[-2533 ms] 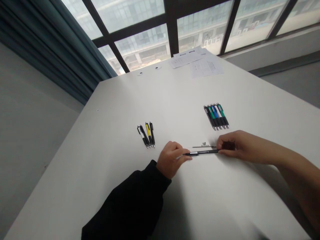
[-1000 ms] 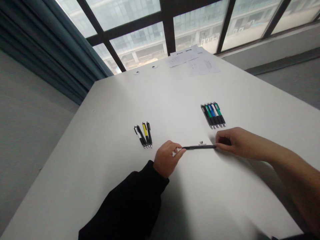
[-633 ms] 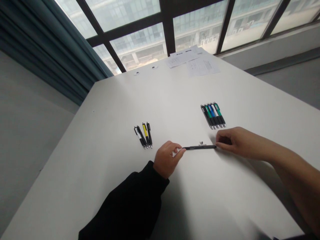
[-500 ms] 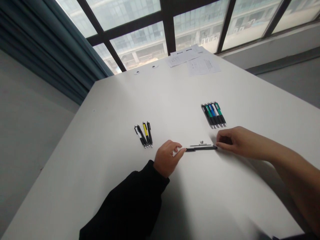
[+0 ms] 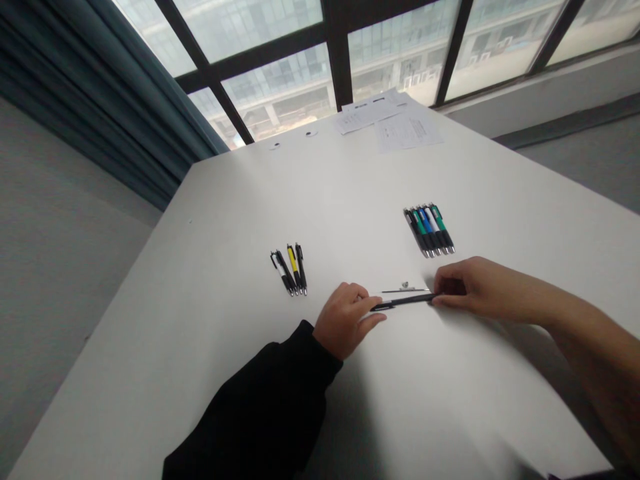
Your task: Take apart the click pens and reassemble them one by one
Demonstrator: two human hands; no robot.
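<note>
A black pen barrel (image 5: 403, 302) lies across the gap between my hands, slightly tilted, and seems held off the tabletop. My left hand (image 5: 346, 320), with a black sleeve (image 5: 255, 407) at the wrist, closes on its left end between fingers and thumb. My right hand (image 5: 473, 288) pinches its right end. Just behind the barrel lie a thin pen refill (image 5: 404, 291) and a small metal pen part (image 5: 405, 284). Two groups of pens rest farther off: several dark, white and yellow ones (image 5: 289, 270) and several green, blue and white ones (image 5: 429, 230).
All of this is on a large white table (image 5: 225, 267). Loose printed papers (image 5: 407, 131) lie at its far end, below dark-framed windows (image 5: 340, 60). A teal curtain (image 5: 110, 100) hangs at the left, and the table's left edge drops to the floor.
My left hand has shifted right and toward me. The barrel now tilts, its left end nearer me, and has moved off the refill, which shows more plainly behind it.
</note>
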